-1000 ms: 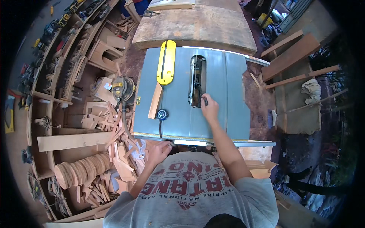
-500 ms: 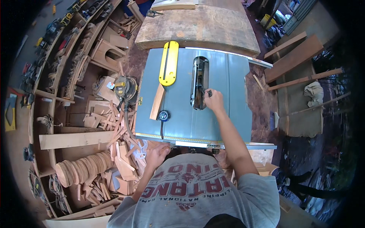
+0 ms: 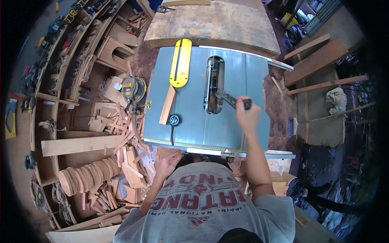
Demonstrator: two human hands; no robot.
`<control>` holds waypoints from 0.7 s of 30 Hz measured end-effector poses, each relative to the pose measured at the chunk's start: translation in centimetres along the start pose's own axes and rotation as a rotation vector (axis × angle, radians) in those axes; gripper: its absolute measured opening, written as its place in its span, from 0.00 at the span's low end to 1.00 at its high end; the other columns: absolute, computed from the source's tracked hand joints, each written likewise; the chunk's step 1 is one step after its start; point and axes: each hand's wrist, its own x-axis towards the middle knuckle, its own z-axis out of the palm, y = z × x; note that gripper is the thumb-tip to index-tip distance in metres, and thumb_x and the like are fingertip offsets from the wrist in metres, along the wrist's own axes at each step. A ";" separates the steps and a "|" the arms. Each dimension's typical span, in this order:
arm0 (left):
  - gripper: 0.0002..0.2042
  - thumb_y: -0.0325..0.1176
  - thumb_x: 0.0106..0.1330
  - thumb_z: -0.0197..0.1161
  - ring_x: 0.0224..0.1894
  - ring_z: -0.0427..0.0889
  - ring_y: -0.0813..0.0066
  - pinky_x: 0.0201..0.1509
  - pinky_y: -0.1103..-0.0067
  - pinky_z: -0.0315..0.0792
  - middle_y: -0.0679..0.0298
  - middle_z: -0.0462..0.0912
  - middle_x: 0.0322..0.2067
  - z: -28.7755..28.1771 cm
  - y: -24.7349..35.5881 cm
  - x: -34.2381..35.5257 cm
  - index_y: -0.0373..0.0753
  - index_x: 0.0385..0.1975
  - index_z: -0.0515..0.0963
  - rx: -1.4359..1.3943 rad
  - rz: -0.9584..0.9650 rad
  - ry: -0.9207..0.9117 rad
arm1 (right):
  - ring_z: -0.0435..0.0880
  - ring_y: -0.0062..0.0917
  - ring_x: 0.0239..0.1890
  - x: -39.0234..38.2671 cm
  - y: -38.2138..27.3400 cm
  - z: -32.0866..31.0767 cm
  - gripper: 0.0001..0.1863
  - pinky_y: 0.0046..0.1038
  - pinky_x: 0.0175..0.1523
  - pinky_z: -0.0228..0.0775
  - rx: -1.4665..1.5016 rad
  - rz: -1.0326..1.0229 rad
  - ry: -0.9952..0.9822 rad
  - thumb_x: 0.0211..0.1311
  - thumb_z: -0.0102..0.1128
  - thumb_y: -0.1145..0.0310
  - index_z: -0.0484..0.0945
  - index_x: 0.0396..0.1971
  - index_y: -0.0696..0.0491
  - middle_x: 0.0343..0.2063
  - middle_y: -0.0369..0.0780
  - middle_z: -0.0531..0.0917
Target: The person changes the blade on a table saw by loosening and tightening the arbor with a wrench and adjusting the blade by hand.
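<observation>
My right hand [image 3: 248, 115] is closed round the black handle of a dark wrench-like tool [image 3: 230, 99] over the grey-blue saw table [image 3: 194, 117]. The tool's far end reaches the long blade opening [image 3: 214, 83], whose cover is off. A yellow throat plate [image 3: 180, 65] lies on the table left of the opening. Below it are a short wooden strip [image 3: 167, 106] and a small round blue-and-black tape measure [image 3: 174, 120]. My left hand [image 3: 167, 165] is low by the table's front edge, its fingertips partly hidden.
A wooden bench [image 3: 210, 24] adjoins the table's far side. On the left stand a sander [image 3: 133, 90] with a hose, heaps of wood offcuts [image 3: 131, 170] and shelves of tools [image 3: 69, 48]. Boards [image 3: 316, 62] lean on the right.
My right hand has moved right and slightly nearer, away from the blade opening, and the tool in it now shows clearly. The left hand has barely moved.
</observation>
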 end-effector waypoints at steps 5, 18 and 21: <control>0.15 0.40 0.72 0.63 0.45 0.89 0.57 0.48 0.68 0.80 0.56 0.88 0.48 0.7 2.7 2.1 0.38 0.50 0.86 -0.182 -0.087 -0.092 | 0.84 0.19 0.30 -1.1 -0.7 -8.2 0.08 0.26 0.40 0.76 0.342 0.132 0.093 0.69 0.63 0.70 0.87 0.39 0.58 0.26 0.36 0.87; 0.34 0.53 0.79 0.50 0.76 0.64 0.50 0.79 0.67 0.55 0.42 0.69 0.71 17.9 11.2 27.7 0.28 0.73 0.64 -0.549 -0.168 0.141 | 0.87 0.47 0.52 -0.4 16.9 2.0 0.16 0.39 0.57 0.80 -0.179 -0.382 0.160 0.67 0.67 0.73 0.85 0.54 0.52 0.56 0.48 0.85; 0.37 0.55 0.79 0.48 0.77 0.62 0.47 0.80 0.67 0.54 0.39 0.68 0.71 21.7 15.3 32.1 0.27 0.73 0.63 -0.629 -0.322 0.015 | 0.83 0.48 0.56 1.1 20.9 -0.1 0.21 0.44 0.60 0.78 -0.290 -0.315 0.150 0.67 0.66 0.71 0.82 0.60 0.48 0.61 0.47 0.82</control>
